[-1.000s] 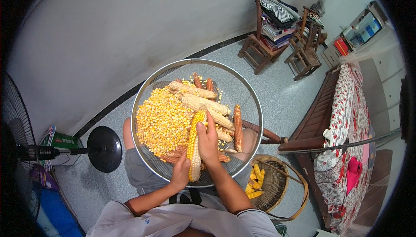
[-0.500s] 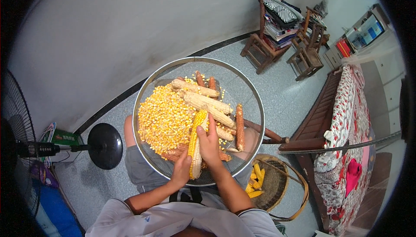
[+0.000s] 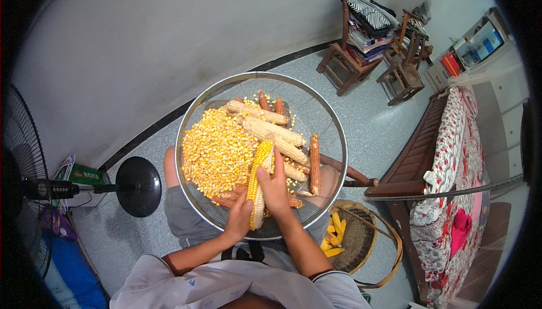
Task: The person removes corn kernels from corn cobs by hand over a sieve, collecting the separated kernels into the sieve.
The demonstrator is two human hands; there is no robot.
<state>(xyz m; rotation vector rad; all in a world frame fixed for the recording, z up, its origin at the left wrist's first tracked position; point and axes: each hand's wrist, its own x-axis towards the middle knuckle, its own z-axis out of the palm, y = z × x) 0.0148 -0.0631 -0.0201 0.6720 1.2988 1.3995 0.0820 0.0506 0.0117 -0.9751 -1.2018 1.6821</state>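
Observation:
Both my hands are closed around one ear of corn (image 3: 260, 169), held aslant over a round mesh sieve (image 3: 184, 118) on my lap. Yellow kernels cover part of the ear, while a pale bare strip runs along its right side. My left hand (image 3: 239, 217) grips the lower end. Higher up, my right hand (image 3: 273, 186) wraps the right side, its thumb pressed on the kernels. Left in the sieve lies a heap of loose yellow kernels (image 3: 217, 149). Pale bare cobs (image 3: 274, 130) and reddish cobs (image 3: 314, 165) lie beyond and to the right.
A wicker basket (image 3: 361, 238) with several yellow ears (image 3: 336, 233) stands on the floor at right. A fan's round black base (image 3: 138, 186) is at left. Wooden chairs (image 3: 347, 63) stand at the back right, a bed with floral cover (image 3: 446, 196) at far right.
The whole view has shifted slightly. My hands keep nearly the same grip on the ear of corn, with no clear change in the sieve.

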